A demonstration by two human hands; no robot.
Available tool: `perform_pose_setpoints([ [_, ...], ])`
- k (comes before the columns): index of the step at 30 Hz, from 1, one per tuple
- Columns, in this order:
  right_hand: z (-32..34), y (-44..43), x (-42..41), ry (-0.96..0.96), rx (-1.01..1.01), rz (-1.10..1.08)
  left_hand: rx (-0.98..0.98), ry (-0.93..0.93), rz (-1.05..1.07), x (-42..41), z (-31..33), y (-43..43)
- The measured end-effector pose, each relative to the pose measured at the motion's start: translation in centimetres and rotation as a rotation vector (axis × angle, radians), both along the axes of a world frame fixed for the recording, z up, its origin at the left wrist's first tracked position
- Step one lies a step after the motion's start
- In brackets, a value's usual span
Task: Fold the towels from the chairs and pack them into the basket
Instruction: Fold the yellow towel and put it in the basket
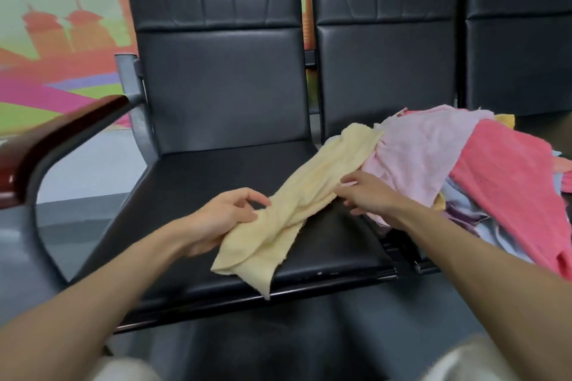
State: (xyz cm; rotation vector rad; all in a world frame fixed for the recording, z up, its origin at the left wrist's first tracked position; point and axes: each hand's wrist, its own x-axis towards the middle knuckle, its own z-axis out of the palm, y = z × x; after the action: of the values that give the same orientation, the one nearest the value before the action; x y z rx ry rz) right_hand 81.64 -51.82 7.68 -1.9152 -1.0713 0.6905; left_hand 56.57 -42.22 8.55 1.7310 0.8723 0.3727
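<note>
A pale yellow towel lies stretched diagonally across the black seat of the left chair, its lower end hanging over the front edge. My left hand grips the towel near its middle, thumb and fingers curled on the cloth. My right hand rests on the towel's upper part with fingers spread and nearly straight. A pile of towels fills the middle chair: a light pink one, a coral pink one, and pale blue and purple ones underneath. No basket is in view.
Three black chairs stand in a row, the right one only partly seen. A dark red armrest on a grey metal frame juts out at the left. A painted wall lies behind. My knees show at the bottom edge.
</note>
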Motion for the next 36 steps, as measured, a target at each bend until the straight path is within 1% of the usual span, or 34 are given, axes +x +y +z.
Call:
perform_pose_setpoints([
  [1, -0.2, 0.7, -0.3, -0.046, -0.034, 0.007, 0.024, 0.089, -0.032, -0.9, -0.5, 0.0],
  [3, -0.7, 2.0, -1.2, -0.138, -0.082, 0.033, 0.155, 0.284, -0.086, -1.9, -0.8, 0.1],
  [4, -0.9, 2.5, -1.7, -0.213, -0.103, 0.058, 0.217, 0.349, -0.103, -2.0, -0.7, 0.1],
  [6, -1.4, 3.5, -2.7, -0.389, -0.16, 0.128, 0.288, 0.394, -0.077, -1.9, -0.6, 0.2],
  [8, -1.8, 4.4, -3.5, -0.534, -0.216, 0.19, 0.354, 0.386, 0.038, -1.3, -0.8, 0.5],
  [9, -1.9, 4.7, -3.8, -0.593, -0.231, 0.209, 0.391, 0.376, 0.115, -0.7, -1.0, 0.7],
  [11, -1.9, 5.0, -4.4, -0.642, -0.224, 0.222, 0.455, 0.376, 0.242, 0.6, -1.6, 1.1],
  [14, -1.6, 4.8, -4.7, -0.642, -0.151, 0.303, 0.5, 0.453, 0.254, 2.2, -2.2, 1.9],
  [15, -1.3, 4.5, -4.9, -0.604, -0.134, 0.352, 0.511, 0.498, 0.235, 2.5, -2.3, 2.1],
  [16, -1.0, 4.1, -4.9, -0.524, -0.125, 0.41, 0.515, 0.534, 0.212, 3.0, -2.4, 2.3],
  [18, -0.4, 3.1, -4.8, -0.296, -0.153, 0.523, 0.493, 0.571, 0.159, 3.6, -2.6, 2.4],
  [19, -0.2, 2.5, -4.5, -0.207, -0.172, 0.539, 0.471, 0.573, 0.131, 3.8, -2.6, 2.2],
  [20, -0.1, 1.9, -3.9, -0.175, -0.178, 0.514, 0.456, 0.571, 0.109, 4.0, -2.6, 1.9],
  [21, 0.1, 1.3, -3.3, -0.198, -0.178, 0.453, 0.46, 0.565, 0.095, 4.1, -2.6, 1.7],
  [24, -0.5, 0.1, -1.0, -0.499, -0.229, 0.18, 0.513, 0.534, 0.083, 4.0, -2.2, 0.6],
  [25, -0.7, -0.1, -0.6, -0.564, -0.272, 0.116, 0.508, 0.51, 0.086, 3.7, -1.9, 0.3],
  [26, -0.9, -0.2, -0.5, -0.575, -0.316, 0.08, 0.475, 0.479, 0.096, 3.4, -1.7, 0.0],
  [28, -1.6, 0.2, -0.8, -0.501, -0.383, 0.057, 0.394, 0.388, 0.123, 2.6, -1.2, -0.7],
  [29, -1.7, 0.7, -1.4, -0.447, -0.379, 0.051, 0.354, 0.32, 0.134, 2.2, -1.0, -1.0],
  [31, -1.5, 1.7, -3.0, -0.287, -0.316, 0.07, 0.214, 0.137, 0.141, 1.6, -0.5, -1.6],
  [32, -1.5, 2.2, -3.8, -0.248, -0.3, 0.108, 0.126, 0.057, 0.137, 1.4, -0.3, -1.9],
  [33, -1.5, 2.6, -4.6, -0.249, -0.293, 0.146, 0.051, -0.008, 0.14, 1.3, -0.1, -2.1],
  [35, -1.1, 3.1, -6.5, -0.236, -0.265, 0.176, -0.061, -0.083, 0.186, 1.1, 0.0, -1.9],
  [36, -0.8, 3.4, -7.2, -0.168, -0.202, 0.173, -0.118, -0.121, 0.229, 0.9, 0.1, -1.7],
])
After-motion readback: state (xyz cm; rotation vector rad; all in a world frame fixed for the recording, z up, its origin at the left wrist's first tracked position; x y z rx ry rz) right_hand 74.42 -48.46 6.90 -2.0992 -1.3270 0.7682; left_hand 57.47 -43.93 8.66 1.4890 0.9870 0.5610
